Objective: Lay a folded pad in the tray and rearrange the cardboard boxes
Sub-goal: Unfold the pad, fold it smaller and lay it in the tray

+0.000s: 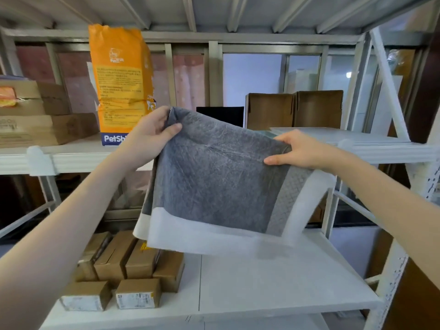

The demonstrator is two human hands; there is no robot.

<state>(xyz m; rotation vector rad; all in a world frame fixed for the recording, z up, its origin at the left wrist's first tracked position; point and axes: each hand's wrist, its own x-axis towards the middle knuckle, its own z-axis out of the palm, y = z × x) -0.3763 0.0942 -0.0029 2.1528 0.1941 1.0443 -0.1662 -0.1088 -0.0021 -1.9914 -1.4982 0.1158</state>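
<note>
A grey quilted pad [214, 186] with white borders hangs in front of the shelving, held up by its top edge. My left hand [152, 132] pinches its upper left corner. At the upper right edge my right hand [297, 150] grips it. The pad's lower part droops over the lower shelf. Several small cardboard boxes [133, 260] sit in rows at the left of the lower shelf [273, 282]. An open cardboard box [295, 108] stands at the back right of the upper shelf. No tray can be made out for certain.
An orange pet-pad bag [121, 82] stands on the upper shelf [78, 156], with flat cardboard boxes [35, 115] stacked to its left. A dark panel [220, 114] sits behind the pad. White shelf uprights [390, 96] frame the right side.
</note>
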